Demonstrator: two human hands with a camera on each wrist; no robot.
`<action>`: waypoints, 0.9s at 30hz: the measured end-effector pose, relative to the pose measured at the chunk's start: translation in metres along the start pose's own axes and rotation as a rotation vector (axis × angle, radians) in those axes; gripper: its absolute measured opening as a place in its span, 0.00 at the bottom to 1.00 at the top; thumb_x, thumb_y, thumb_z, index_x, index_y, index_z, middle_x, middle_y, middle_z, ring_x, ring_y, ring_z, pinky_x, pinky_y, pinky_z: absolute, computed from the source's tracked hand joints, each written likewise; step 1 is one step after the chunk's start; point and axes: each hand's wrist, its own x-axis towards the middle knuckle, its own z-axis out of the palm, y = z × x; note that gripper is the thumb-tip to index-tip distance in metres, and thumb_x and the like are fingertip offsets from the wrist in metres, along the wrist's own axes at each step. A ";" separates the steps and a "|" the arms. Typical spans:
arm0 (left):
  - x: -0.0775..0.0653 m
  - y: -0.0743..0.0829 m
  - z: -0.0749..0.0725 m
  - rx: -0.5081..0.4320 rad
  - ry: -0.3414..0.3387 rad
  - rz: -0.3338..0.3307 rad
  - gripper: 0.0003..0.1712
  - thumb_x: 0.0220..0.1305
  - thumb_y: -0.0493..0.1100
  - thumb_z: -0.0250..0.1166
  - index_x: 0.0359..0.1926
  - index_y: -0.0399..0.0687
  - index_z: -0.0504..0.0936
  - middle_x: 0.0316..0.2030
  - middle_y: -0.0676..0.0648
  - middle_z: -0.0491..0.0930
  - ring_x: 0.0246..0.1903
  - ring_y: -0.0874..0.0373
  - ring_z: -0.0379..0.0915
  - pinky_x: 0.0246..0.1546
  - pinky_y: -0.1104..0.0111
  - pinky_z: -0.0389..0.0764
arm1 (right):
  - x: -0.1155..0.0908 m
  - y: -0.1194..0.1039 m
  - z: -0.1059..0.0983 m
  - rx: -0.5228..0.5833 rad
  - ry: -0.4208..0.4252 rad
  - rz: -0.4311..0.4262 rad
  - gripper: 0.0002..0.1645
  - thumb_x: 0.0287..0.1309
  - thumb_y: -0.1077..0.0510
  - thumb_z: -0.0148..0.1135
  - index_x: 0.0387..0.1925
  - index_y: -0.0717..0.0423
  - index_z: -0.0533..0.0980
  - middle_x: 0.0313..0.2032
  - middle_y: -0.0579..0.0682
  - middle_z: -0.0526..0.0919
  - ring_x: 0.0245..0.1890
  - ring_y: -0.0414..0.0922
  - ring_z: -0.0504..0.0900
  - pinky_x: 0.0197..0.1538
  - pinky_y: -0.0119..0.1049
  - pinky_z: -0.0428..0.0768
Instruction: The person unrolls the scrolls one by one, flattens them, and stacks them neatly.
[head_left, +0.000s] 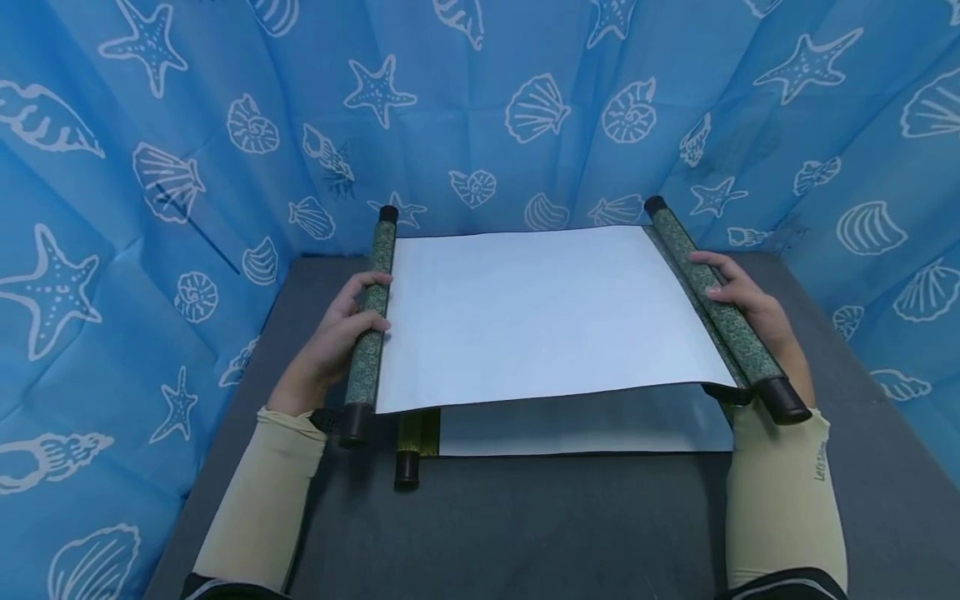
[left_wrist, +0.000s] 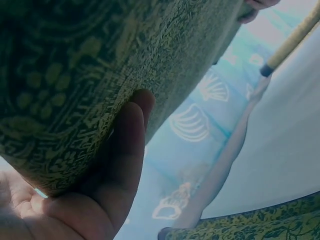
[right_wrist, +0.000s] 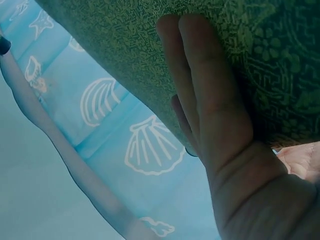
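Note:
A hanging scroll with blank white paper [head_left: 555, 317] is spread between my two hands, raised above the table. My left hand [head_left: 333, 337] grips its left roller [head_left: 365, 367], which has green patterned cloth and dark end caps. The thicker right roller [head_left: 738, 337] leans outward in the grasp of my right hand [head_left: 753, 308]. Beneath lies a second scroll [head_left: 585, 425], largely covered, with its left roller [head_left: 408, 437] showing. Up close in the left wrist view, bent fingers [left_wrist: 127, 145] press the brocade; the right wrist view shows fingers [right_wrist: 212, 95] along the other roller's underside.
The dark grey table [head_left: 562, 525] extends under both scrolls. A blue curtain [head_left: 450, 125] printed with white shells and starfish hangs behind the table and along its left and right sides. A dark strap [head_left: 731, 393] hangs near the right roller's lower end.

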 end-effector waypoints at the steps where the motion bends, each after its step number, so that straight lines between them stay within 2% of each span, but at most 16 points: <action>1: 0.000 -0.001 0.000 0.017 0.003 0.008 0.33 0.72 0.32 0.59 0.74 0.51 0.64 0.68 0.42 0.62 0.45 0.55 0.75 0.40 0.65 0.83 | 0.000 0.000 0.000 -0.010 0.004 0.009 0.31 0.79 0.65 0.42 0.78 0.46 0.65 0.75 0.37 0.58 0.79 0.38 0.45 0.69 0.27 0.52; 5: 0.000 -0.004 0.000 0.031 -0.005 0.025 0.38 0.70 0.32 0.67 0.75 0.48 0.62 0.73 0.45 0.54 0.56 0.54 0.69 0.44 0.67 0.84 | -0.001 0.002 -0.002 -0.048 0.019 0.038 0.31 0.79 0.65 0.43 0.78 0.44 0.64 0.77 0.39 0.55 0.81 0.37 0.41 0.71 0.26 0.49; 7: 0.000 -0.005 0.000 0.030 -0.002 0.024 0.39 0.69 0.30 0.66 0.76 0.49 0.62 0.72 0.42 0.57 0.53 0.51 0.72 0.44 0.65 0.85 | -0.002 0.002 -0.003 -0.028 0.018 0.048 0.31 0.80 0.65 0.42 0.78 0.43 0.63 0.79 0.42 0.52 0.81 0.38 0.39 0.71 0.26 0.49; 9: 0.000 -0.004 0.000 0.038 0.006 0.019 0.39 0.68 0.30 0.64 0.76 0.50 0.61 0.74 0.43 0.55 0.57 0.52 0.69 0.50 0.64 0.80 | -0.003 0.002 -0.003 0.003 0.013 0.047 0.30 0.81 0.64 0.40 0.78 0.44 0.62 0.81 0.45 0.48 0.82 0.38 0.38 0.71 0.26 0.49; 12: 0.000 -0.002 0.000 0.055 0.024 -0.007 0.39 0.69 0.31 0.60 0.78 0.53 0.60 0.77 0.44 0.51 0.62 0.50 0.62 0.57 0.58 0.72 | -0.004 0.001 -0.004 0.057 0.000 0.037 0.31 0.82 0.64 0.37 0.80 0.46 0.59 0.81 0.47 0.44 0.81 0.38 0.40 0.69 0.25 0.52; 13: 0.001 -0.001 -0.001 0.065 0.027 -0.015 0.40 0.70 0.32 0.58 0.79 0.54 0.59 0.78 0.44 0.49 0.63 0.50 0.60 0.57 0.56 0.69 | -0.005 0.001 -0.004 0.095 -0.008 0.044 0.32 0.82 0.64 0.36 0.81 0.45 0.58 0.81 0.48 0.44 0.79 0.39 0.45 0.68 0.25 0.56; 14: 0.001 0.000 -0.001 0.065 0.032 -0.026 0.40 0.71 0.32 0.57 0.79 0.55 0.58 0.78 0.44 0.48 0.64 0.50 0.58 0.57 0.56 0.68 | -0.006 0.000 -0.004 0.119 -0.017 0.044 0.32 0.83 0.64 0.35 0.82 0.45 0.57 0.81 0.48 0.42 0.79 0.38 0.46 0.67 0.25 0.57; 17: 0.002 0.002 -0.002 0.005 0.044 -0.066 0.41 0.71 0.33 0.52 0.81 0.59 0.54 0.73 0.39 0.54 0.57 0.46 0.66 0.51 0.59 0.76 | -0.009 -0.001 -0.004 0.207 -0.044 0.039 0.33 0.84 0.64 0.30 0.83 0.43 0.53 0.81 0.47 0.39 0.78 0.36 0.49 0.64 0.25 0.63; 19: 0.002 0.004 -0.002 -0.048 0.049 -0.083 0.40 0.72 0.32 0.49 0.80 0.61 0.53 0.69 0.39 0.58 0.53 0.47 0.70 0.45 0.62 0.81 | -0.010 -0.001 -0.004 0.299 -0.063 0.046 0.33 0.84 0.65 0.27 0.83 0.42 0.51 0.81 0.46 0.39 0.75 0.38 0.56 0.62 0.26 0.70; 20: 0.002 0.004 -0.002 -0.076 0.052 -0.090 0.40 0.72 0.32 0.48 0.80 0.62 0.53 0.68 0.40 0.59 0.52 0.48 0.70 0.43 0.64 0.82 | -0.011 -0.001 -0.004 0.306 -0.072 0.032 0.34 0.84 0.65 0.26 0.83 0.42 0.50 0.81 0.46 0.38 0.76 0.36 0.53 0.63 0.25 0.69; 22: 0.002 0.004 -0.002 -0.113 0.049 -0.094 0.40 0.72 0.32 0.47 0.80 0.62 0.53 0.66 0.42 0.60 0.52 0.50 0.70 0.42 0.65 0.83 | -0.012 -0.001 -0.004 0.341 -0.087 0.022 0.34 0.84 0.65 0.23 0.84 0.43 0.49 0.81 0.46 0.38 0.74 0.37 0.57 0.62 0.25 0.72; 24: 0.003 0.004 -0.002 -0.133 0.040 -0.090 0.40 0.72 0.32 0.46 0.79 0.63 0.53 0.65 0.43 0.60 0.53 0.49 0.69 0.43 0.65 0.83 | -0.013 -0.002 -0.004 0.346 -0.105 0.001 0.35 0.84 0.66 0.22 0.84 0.43 0.48 0.81 0.45 0.40 0.76 0.35 0.57 0.64 0.25 0.70; 26: 0.003 0.004 -0.003 -0.142 0.034 -0.083 0.39 0.72 0.32 0.45 0.79 0.63 0.53 0.66 0.44 0.59 0.54 0.49 0.68 0.44 0.65 0.82 | -0.013 -0.002 -0.004 0.456 -0.146 -0.012 0.36 0.83 0.67 0.18 0.85 0.44 0.48 0.81 0.45 0.47 0.76 0.36 0.60 0.65 0.28 0.72; 27: 0.003 0.004 -0.003 -0.142 0.032 -0.079 0.39 0.71 0.32 0.45 0.80 0.62 0.54 0.66 0.44 0.59 0.55 0.49 0.68 0.45 0.65 0.82 | -0.014 -0.003 -0.003 0.547 -0.174 -0.015 0.37 0.83 0.67 0.15 0.85 0.45 0.48 0.81 0.46 0.51 0.75 0.39 0.64 0.65 0.30 0.74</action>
